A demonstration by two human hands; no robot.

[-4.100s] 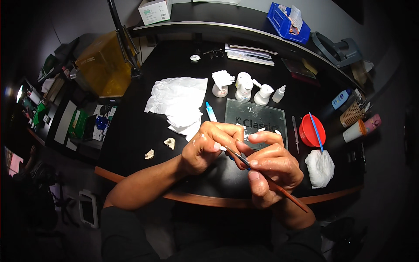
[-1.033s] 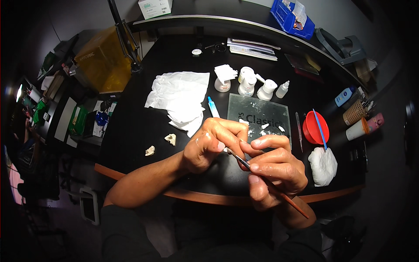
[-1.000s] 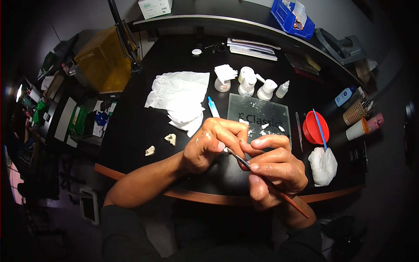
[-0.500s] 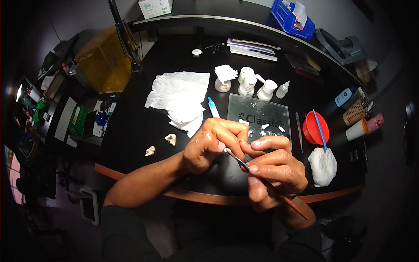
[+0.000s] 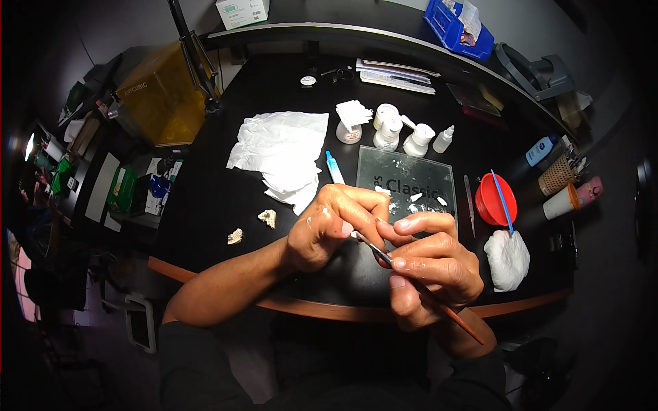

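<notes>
My left hand (image 5: pixel 329 229) is closed around a small pale piece that its fingers almost wholly hide. My right hand (image 5: pixel 428 264) grips a thin brush (image 5: pixel 439 305) with a reddish-brown handle; its tip reaches into the fingers of the left hand. Both hands hover over the near edge of the black desk (image 5: pixel 205 205), in front of a glass mixing slab (image 5: pixel 404 181) with white dabs on it. Two small cream-coloured pieces (image 5: pixel 267 218) lie on the desk left of my left hand.
Crumpled white tissue (image 5: pixel 284 147) and a blue-tipped tube (image 5: pixel 334 168) lie behind the hands. Small white bottles (image 5: pixel 391 130) stand beyond the slab. A red bowl (image 5: pixel 495 198) with a blue stick and a white wad (image 5: pixel 508 250) sit at right. A yellow box (image 5: pixel 157 96) stands at left.
Both hands stay in place. The right hand's fingers shift slightly as the brush works at the piece in the left hand.
</notes>
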